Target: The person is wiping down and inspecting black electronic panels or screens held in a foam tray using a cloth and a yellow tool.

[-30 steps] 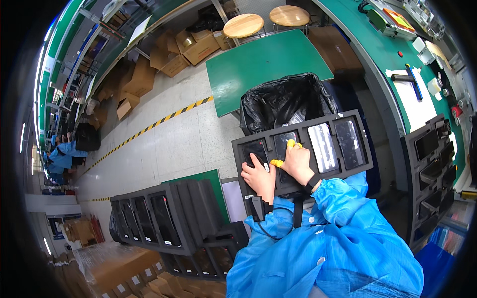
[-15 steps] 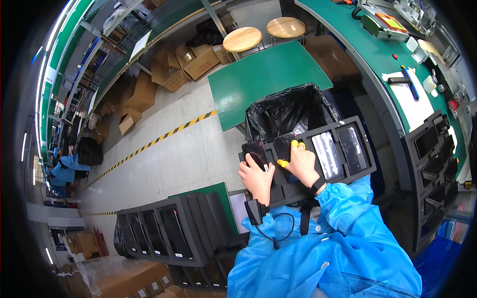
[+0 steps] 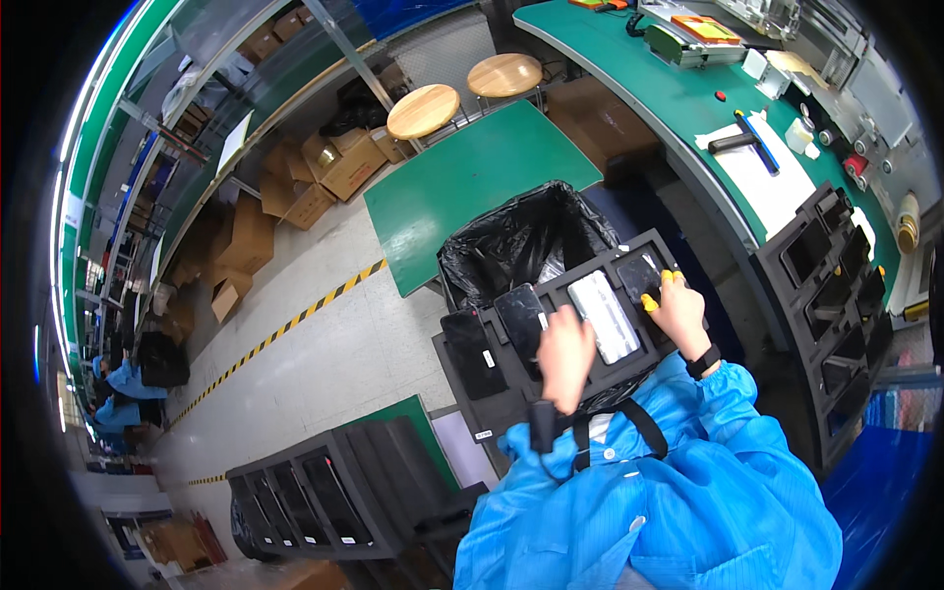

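A black foam tray (image 3: pixel 470 413) in front of me holds several phone-like slabs in slots. Leftmost lies a black slab (image 3: pixel 474 354) with a small white label, beside another black slab (image 3: pixel 519 313). Third along is a silver, film-like shiny slab (image 3: pixel 604 317). My right hand (image 3: pixel 680 313), with yellow finger cots, has thumb and fingers at the right edge of the rightmost dark slab (image 3: pixel 637 275), partly covering it. My left hand (image 3: pixel 567 356) is blurred over the tray between the second and third slabs; its fingers are smeared.
A bin lined with a black bag (image 3: pixel 492 236) stands just beyond the tray, before a green table (image 3: pixel 472 187). More loaded foam trays stand at lower left (image 3: pixel 379 472) and at right (image 3: pixel 821 324). A green workbench (image 3: pixel 629 69) runs along the right; two stools stand behind.
My left hand has left the leftmost slab, now lying in the tray, and moved right. My right hand has shifted from the second slab to the rightmost one. The view has turned.
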The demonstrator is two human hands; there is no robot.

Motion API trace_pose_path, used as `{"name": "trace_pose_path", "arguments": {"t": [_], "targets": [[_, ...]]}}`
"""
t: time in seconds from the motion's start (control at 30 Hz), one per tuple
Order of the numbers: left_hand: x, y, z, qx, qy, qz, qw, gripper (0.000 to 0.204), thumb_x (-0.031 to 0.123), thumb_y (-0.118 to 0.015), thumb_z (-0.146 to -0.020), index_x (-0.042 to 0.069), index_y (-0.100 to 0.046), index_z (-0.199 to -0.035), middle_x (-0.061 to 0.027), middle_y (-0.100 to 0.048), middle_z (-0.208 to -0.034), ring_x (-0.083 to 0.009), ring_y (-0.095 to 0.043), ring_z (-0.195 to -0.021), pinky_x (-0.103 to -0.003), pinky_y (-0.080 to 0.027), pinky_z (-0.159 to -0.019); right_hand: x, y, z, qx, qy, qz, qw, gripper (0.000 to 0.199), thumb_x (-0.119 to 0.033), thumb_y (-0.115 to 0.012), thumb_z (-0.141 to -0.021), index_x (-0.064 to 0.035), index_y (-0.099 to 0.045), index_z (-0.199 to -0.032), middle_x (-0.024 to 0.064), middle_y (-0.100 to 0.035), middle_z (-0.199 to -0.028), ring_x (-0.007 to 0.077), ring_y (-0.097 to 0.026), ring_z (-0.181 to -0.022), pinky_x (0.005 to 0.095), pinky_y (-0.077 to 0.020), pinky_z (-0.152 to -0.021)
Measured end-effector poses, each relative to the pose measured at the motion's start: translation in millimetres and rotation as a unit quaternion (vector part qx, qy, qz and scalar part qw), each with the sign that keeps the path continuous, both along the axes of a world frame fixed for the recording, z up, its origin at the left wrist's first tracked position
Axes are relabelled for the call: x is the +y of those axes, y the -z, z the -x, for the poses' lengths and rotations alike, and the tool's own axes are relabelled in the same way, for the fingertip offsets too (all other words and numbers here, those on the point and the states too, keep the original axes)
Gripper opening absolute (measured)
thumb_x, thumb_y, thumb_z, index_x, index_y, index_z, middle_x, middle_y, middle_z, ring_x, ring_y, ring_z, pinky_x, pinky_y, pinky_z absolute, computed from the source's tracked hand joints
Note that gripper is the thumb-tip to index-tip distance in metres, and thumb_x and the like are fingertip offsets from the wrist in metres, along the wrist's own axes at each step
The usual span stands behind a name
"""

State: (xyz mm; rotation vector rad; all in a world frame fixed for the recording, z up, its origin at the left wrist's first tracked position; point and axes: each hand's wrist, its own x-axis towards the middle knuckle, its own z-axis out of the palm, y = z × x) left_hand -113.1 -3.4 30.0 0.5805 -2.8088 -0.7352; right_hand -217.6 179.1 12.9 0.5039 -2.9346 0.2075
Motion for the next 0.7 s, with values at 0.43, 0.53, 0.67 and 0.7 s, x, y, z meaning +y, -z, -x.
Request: {"name": "trace_pose_path", "arguments": {"t": [0.43, 0.53, 0.67, 0.7], "targets": [[61, 50, 61, -0.226, -0.181, 0.011, 0.957, 0.079, 0.052, -0.073, -0.064, 0.006, -0.039, -0.119, -0.0199, -0.053, -0.099, -0.0316, -0.064, -0.075, -0.036, -0.054, -0.063, 2, 22, 19, -0.108, -0.065, -0.063, 0.99, 0.097, -0.059, -0.071, -0.065, 0.0065, -0.04, -0.13, 0.0179, -0.064, -0.09, 0.0298, -0.067, -0.071, 0.038, -0.0535, -0.06], [55, 42, 49, -0.163, -0.193, -0.041, 0.967, 0.077, 0.05, -0.07, -0.064, 0.004, -0.038, -0.117, -0.0228, -0.053, -0.103, -0.0378, -0.064, -0.081, -0.043, -0.054, -0.067, -4, 17, 21, -0.13, -0.061, -0.039, 0.989, 0.093, -0.056, -0.072, -0.064, 0.0057, -0.04, -0.126, 0.0185, -0.065, -0.092, 0.0316, -0.067, -0.076, 0.0396, -0.0537, -0.063], [61, 17, 40, -0.093, -0.188, -0.056, 0.976, 0.073, 0.046, -0.071, -0.065, 0.005, -0.038, -0.115, -0.0205, -0.052, -0.102, -0.0402, -0.063, -0.082, -0.046, -0.054, -0.064, 2, 13, 28, -0.131, -0.079, -0.046, 0.987, 0.098, -0.059, -0.073, -0.061, 0.0053, -0.04, -0.128, 0.018, -0.065, -0.092, 0.031, -0.066, -0.078, 0.0396, -0.0531, -0.065], [62, 16, 42, -0.077, -0.185, -0.042, 0.979, 0.073, 0.045, -0.072, -0.065, 0.005, -0.038, -0.115, -0.019, -0.051, -0.102, -0.0394, -0.062, -0.083, -0.045, -0.055, -0.063, 3, 10, 27, -0.125, -0.087, -0.044, 0.987, 0.1, -0.06, -0.073, -0.06, 0.0049, -0.04, -0.128, 0.0182, -0.064, -0.092, 0.0309, -0.066, -0.078, 0.0397, -0.053, -0.065]]}}
